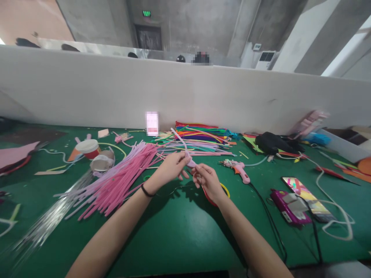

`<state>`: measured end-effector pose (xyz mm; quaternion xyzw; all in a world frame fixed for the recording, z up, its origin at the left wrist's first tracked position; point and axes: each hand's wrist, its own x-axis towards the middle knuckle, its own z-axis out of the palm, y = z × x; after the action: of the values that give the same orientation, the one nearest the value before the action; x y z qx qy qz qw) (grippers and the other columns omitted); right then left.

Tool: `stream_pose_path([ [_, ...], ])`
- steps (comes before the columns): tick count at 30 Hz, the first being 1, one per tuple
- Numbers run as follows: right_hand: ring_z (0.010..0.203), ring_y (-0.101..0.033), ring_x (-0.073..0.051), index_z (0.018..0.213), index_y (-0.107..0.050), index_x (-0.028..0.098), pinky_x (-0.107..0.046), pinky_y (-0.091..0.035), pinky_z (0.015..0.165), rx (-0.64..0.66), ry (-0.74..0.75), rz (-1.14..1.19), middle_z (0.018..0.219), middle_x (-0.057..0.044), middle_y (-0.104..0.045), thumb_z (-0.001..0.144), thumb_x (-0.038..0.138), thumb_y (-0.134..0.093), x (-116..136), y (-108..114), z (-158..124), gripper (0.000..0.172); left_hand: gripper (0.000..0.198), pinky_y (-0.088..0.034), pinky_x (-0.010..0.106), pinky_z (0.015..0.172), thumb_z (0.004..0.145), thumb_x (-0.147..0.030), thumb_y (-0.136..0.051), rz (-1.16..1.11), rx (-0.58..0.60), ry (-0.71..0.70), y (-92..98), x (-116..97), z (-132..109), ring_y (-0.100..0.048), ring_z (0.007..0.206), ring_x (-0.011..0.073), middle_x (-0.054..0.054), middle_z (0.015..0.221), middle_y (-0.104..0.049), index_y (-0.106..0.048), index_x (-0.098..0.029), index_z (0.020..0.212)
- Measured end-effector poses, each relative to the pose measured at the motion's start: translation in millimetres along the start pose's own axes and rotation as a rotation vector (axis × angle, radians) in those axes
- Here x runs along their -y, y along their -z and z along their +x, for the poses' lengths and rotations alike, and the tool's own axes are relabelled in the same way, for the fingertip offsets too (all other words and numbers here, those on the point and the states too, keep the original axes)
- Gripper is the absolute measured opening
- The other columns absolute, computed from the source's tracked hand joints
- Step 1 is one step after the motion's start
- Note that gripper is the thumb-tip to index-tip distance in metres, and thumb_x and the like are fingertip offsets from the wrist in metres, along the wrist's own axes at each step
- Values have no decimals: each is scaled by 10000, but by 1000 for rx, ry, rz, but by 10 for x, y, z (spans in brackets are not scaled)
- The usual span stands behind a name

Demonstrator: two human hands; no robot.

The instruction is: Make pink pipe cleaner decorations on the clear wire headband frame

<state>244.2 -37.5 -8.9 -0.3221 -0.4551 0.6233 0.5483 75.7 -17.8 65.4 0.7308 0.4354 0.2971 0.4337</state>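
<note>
At the middle of the green tabletop (179, 235), both hands meet on one pale lilac fuzzy stem (182, 142). The left hand (173, 166) has thumb and fingers pinched together on it, and the right hand (209, 179) nips its lower end between thumb and fingertips. A thicker lilac part lies between the two grips; from the left fingers the free length rises, bent, toward eleven o'clock. Whether the lower end is folded or twisted, I cannot tell.

Taking the hands as the dial's centre, a pink and lilac bundle of stems (127, 173) spreads at nine o'clock, its near ends fanning to eight. A multicoloured pile (199, 135) sits between twelve and one, with the white partition (185, 92) closing the far edge behind it. The pink glue gun (240, 172) rests at three, its black cord trailing toward five. A purple box (290, 210) and a phone (315, 204) lie between three and four, well apart from the hands. Toward six, plain green surface runs between the forearms to the near edge; a yellow loop (225, 190) shows just beside the right wrist.
</note>
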Motion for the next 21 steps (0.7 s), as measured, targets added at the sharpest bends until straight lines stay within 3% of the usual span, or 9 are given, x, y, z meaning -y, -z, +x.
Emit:
stream_pose_path([
  [3, 590, -551, -108, 763, -685, 178, -190, -410, 455, -55, 46, -32, 690, -16, -614, 816, 507, -671, 78, 36, 12, 334, 331, -424, 204, 409, 924, -471, -424, 36, 97, -13, -19, -87, -77, -622, 485, 122, 42, 841, -696, -556, -176, 852],
  [5, 630, -556, -108, 815, -710, 191, -191, -426, 498, -64, 86, -34, 736, -19, -632, 794, 507, -692, 150, 54, 10, 317, 345, -425, 205, 427, 925, -474, -423, 64, 221, -13, -21, -154, -139, -574, 444, 101, 35, 817, -705, -579, -173, 857],
  [8, 631, -542, -101, 899, -739, 210, -197, -424, 523, -13, 76, -26, 791, -24, -653, 766, 498, -720, 237, 52, -16, 318, 369, -424, 214, 449, 911, -488, -453, 99, 445, 13, -22, -224, -207, -532, 433, 98, 32, 761, -707, -606, -166, 815],
  [11, 580, -510, -94, 823, -740, 201, -208, -414, 518, 24, 37, -69, 752, -21, -657, 732, 478, -753, 267, 32, -45, 292, 395, -414, 216, 474, 911, -492, -455, 130, 550, 19, -32, -244, -218, -508, 443, 93, 35, 750, -709, -617, -160, 771],
  [14, 535, -474, -85, 749, -712, 191, -205, -397, 498, 16, 31, -93, 669, -2, -621, 717, 466, -766, 260, 31, -46, 282, 413, -402, 216, 484, 904, -514, -464, 125, 536, 20, -38, -242, -201, -511, 479, 101, 42, 755, -712, -640, -154, 803],
  [21, 488, -451, -65, 775, -701, 188, -183, -354, 448, -45, 53, -24, 577, 34, -549, 756, 440, -750, 281, 111, 9, 257, 398, -384, 225, 519, 875, -538, -515, 180, 288, -9, 29, -308, -193, -550, 545, 125, 21, 716, -701, -654, -169, 820],
])
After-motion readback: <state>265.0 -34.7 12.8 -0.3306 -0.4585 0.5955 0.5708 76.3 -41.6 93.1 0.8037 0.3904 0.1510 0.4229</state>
